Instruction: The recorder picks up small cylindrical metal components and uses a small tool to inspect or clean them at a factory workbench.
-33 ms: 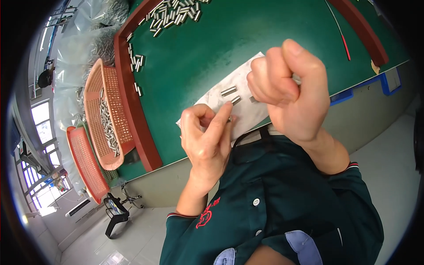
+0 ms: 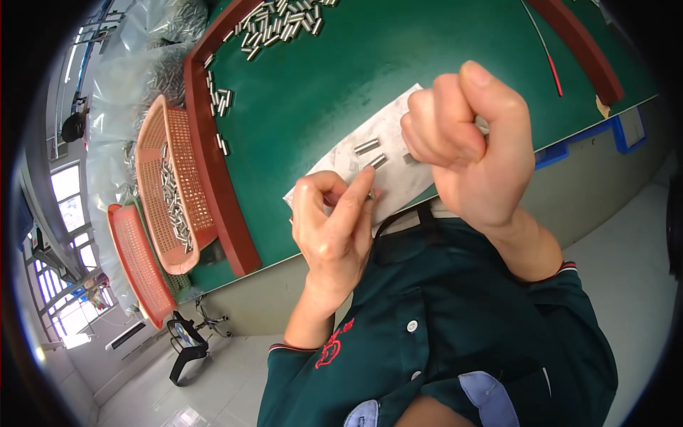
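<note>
My left hand (image 2: 329,226) is closed in a pinch, thumb and index finger on a small metal cylinder whose end (image 2: 371,194) shows between the fingertips. Just beyond those fingertips, two shiny metal cylinders (image 2: 367,146) lie side by side on a whitish, smudged sheet (image 2: 398,186). My right hand (image 2: 469,142) is raised above the sheet's right end in a fist, thumb upward. A shiny grey bit (image 2: 482,127), looking like part of another cylinder, peeks out of the fist; the rest is hidden. A short grey piece (image 2: 408,159) lies on the sheet by its lower fingers.
The green tabletop (image 2: 306,107) has dark red raised borders (image 2: 213,171). A heap of metal cylinders (image 2: 284,21) lies at the far left, with several strays along the border. Left stand orange baskets (image 2: 192,160) and clear bags of metal parts (image 2: 167,71). A red-handled rod (image 2: 555,77) lies far right.
</note>
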